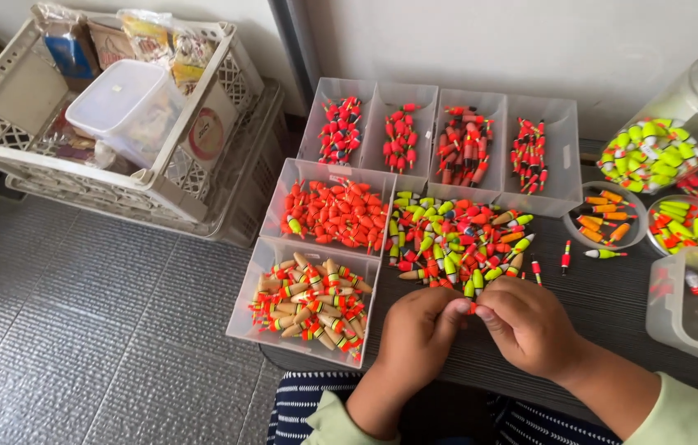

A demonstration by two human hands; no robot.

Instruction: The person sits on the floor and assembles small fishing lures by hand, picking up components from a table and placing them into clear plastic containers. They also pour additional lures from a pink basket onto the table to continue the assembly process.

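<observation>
My left hand and my right hand meet at the near edge of a dark table. Their fingertips pinch one small red float between them. Just beyond the hands lies a loose heap of mixed floats, red, orange, yellow-green and tan. Left of my left hand stands a clear bin of tan and red floats. Behind it a clear bin holds orange floats.
Several clear bins of red floats line the back. Two round cups and a clear jar of floats stand at right, with a clear lidded box. A white crate of packets sits on the floor at left.
</observation>
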